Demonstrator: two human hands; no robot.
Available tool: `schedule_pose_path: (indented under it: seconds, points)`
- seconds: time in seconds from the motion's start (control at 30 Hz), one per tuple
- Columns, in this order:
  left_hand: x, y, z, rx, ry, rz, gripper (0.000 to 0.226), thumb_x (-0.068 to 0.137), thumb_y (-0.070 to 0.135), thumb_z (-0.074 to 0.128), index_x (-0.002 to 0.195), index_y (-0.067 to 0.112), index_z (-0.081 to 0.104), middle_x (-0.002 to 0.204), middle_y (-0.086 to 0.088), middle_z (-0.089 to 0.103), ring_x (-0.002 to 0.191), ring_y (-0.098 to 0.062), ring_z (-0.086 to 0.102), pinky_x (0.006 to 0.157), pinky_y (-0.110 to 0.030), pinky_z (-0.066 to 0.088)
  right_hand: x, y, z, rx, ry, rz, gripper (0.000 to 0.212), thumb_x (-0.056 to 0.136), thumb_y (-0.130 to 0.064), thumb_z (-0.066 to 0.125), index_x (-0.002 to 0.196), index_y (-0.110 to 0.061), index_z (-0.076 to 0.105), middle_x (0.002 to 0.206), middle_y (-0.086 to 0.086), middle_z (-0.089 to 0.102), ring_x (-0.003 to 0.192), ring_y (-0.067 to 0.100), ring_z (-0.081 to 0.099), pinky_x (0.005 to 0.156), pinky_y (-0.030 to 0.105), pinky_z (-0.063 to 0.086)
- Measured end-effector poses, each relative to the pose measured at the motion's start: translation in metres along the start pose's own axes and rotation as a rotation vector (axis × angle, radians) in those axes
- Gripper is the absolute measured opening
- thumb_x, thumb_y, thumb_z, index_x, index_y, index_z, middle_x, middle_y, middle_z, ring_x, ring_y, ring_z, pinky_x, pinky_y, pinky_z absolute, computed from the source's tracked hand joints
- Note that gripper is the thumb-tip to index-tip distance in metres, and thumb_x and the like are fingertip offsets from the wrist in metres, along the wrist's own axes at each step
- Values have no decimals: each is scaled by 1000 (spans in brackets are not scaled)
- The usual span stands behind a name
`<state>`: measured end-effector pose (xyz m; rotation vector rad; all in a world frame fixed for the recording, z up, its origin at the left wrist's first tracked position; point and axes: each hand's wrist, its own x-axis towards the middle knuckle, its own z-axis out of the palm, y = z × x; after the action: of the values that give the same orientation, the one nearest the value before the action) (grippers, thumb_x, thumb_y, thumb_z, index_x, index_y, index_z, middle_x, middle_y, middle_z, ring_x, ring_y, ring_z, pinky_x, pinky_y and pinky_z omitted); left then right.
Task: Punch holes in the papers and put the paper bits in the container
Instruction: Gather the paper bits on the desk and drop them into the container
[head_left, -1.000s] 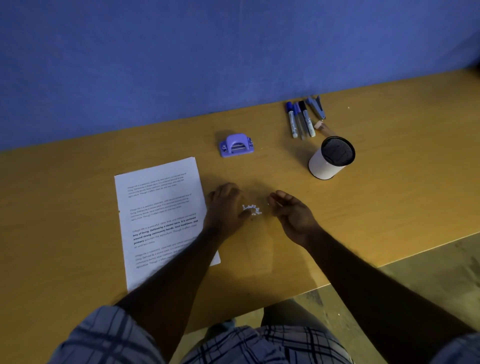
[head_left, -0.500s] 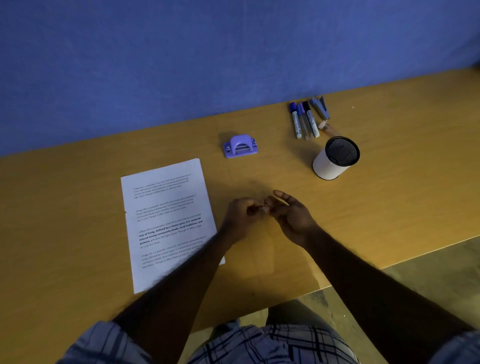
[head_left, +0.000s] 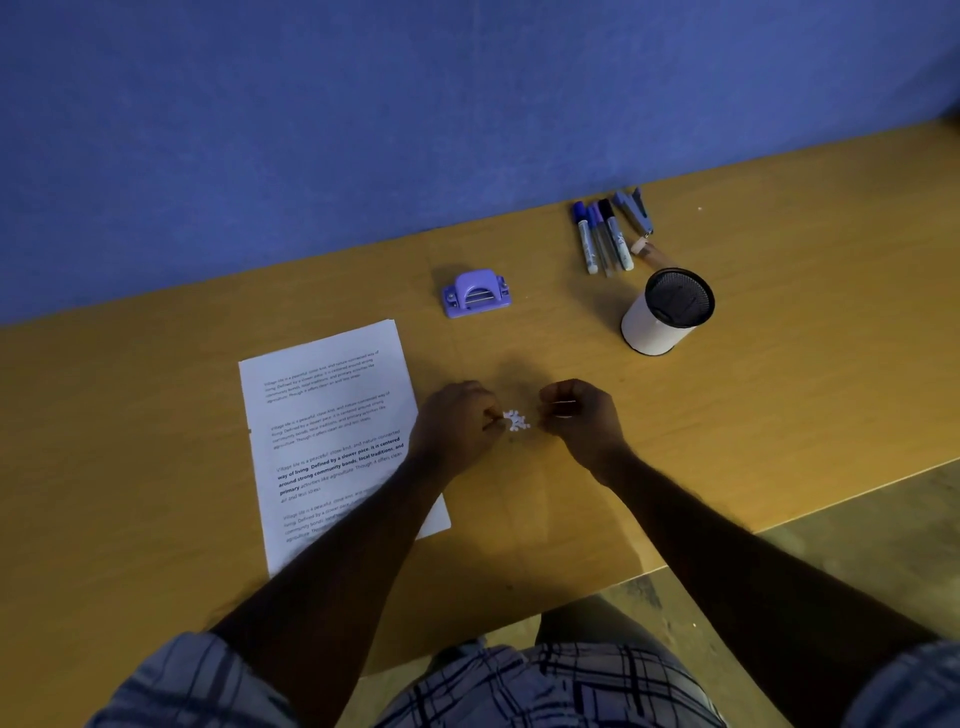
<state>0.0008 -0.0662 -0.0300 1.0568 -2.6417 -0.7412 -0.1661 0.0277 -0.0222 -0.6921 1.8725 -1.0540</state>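
Observation:
A small heap of white paper bits (head_left: 516, 420) lies on the wooden desk (head_left: 779, 364), between my two hands. My left hand (head_left: 457, 423) is on the heap's left side, its fingertips curled and pinching at the bits. My right hand (head_left: 582, 418) is on the right side, knuckles up and fingers curled in, with pale specks showing among the fingers. The printed paper sheet (head_left: 327, 436) lies flat on the left, partly under my left forearm. Behind the hands stands the purple hole punch (head_left: 477, 293). The white container (head_left: 665, 314) with a dark mesh inside stands at the right.
Several markers (head_left: 602, 239) and a blue stapler-like tool (head_left: 635, 210) lie behind the container by the blue wall. The desk's front edge runs diagonally at the lower right, with the floor beyond it.
Half a second ago my left fingertips met my right hand above the desk. They have since parted: my left hand is back at the heap and my right hand has turned knuckles up.

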Motion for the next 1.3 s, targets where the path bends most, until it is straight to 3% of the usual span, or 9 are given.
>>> schedule_pose_path:
  seconds: [0.13, 0.33, 0.5, 0.6, 0.7, 0.83, 0.97, 1.13, 1.3]
  points:
    - [-3, -5, -1, 20, -36, 8, 25, 86, 24, 64, 111, 19, 68, 113, 2, 64, 100, -12, 60, 83, -23, 46, 2, 7, -3, -266, -42, -47, 33, 75, 7, 71, 101, -13, 68, 91, -7, 65, 81, 8, 63, 69, 25, 56]
    - [-16, -19, -5, 55, -73, -31, 33, 88, 28, 61, 120, 20, 64, 119, 1, 64, 106, -14, 60, 89, -28, 49, 3, 14, 18, -312, -21, -87, 27, 76, 2, 67, 98, -13, 68, 82, -12, 64, 74, 0, 58, 56, 5, 43]
    - [-22, -24, -5, 44, -63, -73, 28, 90, 31, 59, 115, 19, 66, 113, 2, 66, 101, -14, 61, 86, -26, 49, 6, 10, 30, -225, -52, -132, 20, 80, -4, 70, 100, -9, 70, 94, 1, 72, 86, 13, 67, 78, 29, 57]
    - [-27, -27, -5, 41, -45, -93, 28, 91, 30, 59, 114, 17, 67, 114, 1, 67, 102, -15, 61, 88, -28, 49, 10, 10, 23, -285, 29, -252, 19, 83, -1, 67, 101, -7, 71, 98, 5, 72, 89, 15, 67, 81, 30, 57]
    - [-30, -29, -4, 39, -43, -109, 29, 91, 30, 59, 116, 17, 66, 115, 0, 67, 104, -15, 61, 91, -30, 51, 12, 14, 16, -557, 50, -477, 28, 87, -1, 61, 114, -6, 66, 113, 9, 68, 103, 21, 64, 86, 27, 53]
    - [-30, -29, -4, 52, -45, -103, 30, 91, 30, 59, 117, 17, 65, 116, 0, 67, 105, -14, 61, 92, -30, 51, 12, 19, 30, -898, -259, -535, 57, 94, -26, 54, 147, -19, 35, 157, 5, 31, 144, 22, 29, 111, 36, 35]
    - [-29, -28, -4, 65, -27, -88, 28, 92, 30, 58, 116, 16, 65, 113, -1, 67, 102, -14, 61, 90, -29, 50, 2, 34, 41, -1115, -327, -659, 55, 101, -33, 39, 153, -23, 23, 164, 3, 9, 151, 24, 3, 116, 39, 25]
    - [-26, -28, -4, 63, -31, -87, 29, 92, 31, 58, 116, 15, 66, 113, -1, 68, 101, -14, 62, 88, -29, 52, -8, 37, 29, -1179, -340, -755, 56, 93, -11, 56, 146, -8, 39, 158, 11, 29, 146, 30, 26, 96, 41, 50]
    - [-26, -30, -4, 66, -32, -84, 26, 92, 30, 58, 113, 16, 67, 110, 1, 67, 99, -14, 62, 86, -30, 53, -7, 30, 28, -1164, -226, -960, 46, 73, -4, 79, 118, 0, 66, 125, 16, 64, 107, 31, 65, 68, 35, 61]
